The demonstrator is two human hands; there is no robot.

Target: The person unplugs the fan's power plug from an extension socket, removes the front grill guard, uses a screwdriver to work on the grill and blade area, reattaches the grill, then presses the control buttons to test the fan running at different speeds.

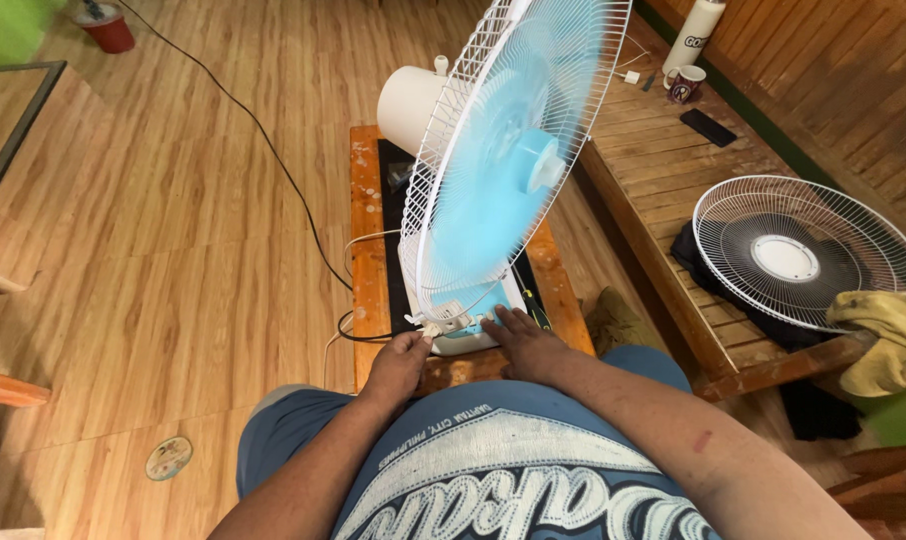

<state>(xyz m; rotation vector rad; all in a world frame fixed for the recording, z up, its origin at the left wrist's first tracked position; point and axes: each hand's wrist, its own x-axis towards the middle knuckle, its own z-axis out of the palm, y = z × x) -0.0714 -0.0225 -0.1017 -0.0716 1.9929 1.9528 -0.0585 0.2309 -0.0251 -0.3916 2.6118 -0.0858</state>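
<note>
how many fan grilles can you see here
2: one grille stands upright on the fan on the small table, around the blurred blue blades, just above both hands; a second grille lies flat on the bench to the right. Others may be out of view.

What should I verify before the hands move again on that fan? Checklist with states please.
1. Blades at rest: not ok, the blue blades are blurred, so spinning.
2. Front guard fitted: not ok, a separate white grille lies on the bench at right; only the rear grille is on the fan.
3. Left hand away from the blades: ok, it is low at the base, by the white clip.
4. Right hand away from the blades: ok, flat at the base, below the blade sweep.
5. Cord free of the hands: ok, it runs off across the floor.
6. Switch position: cannot tell.
</note>
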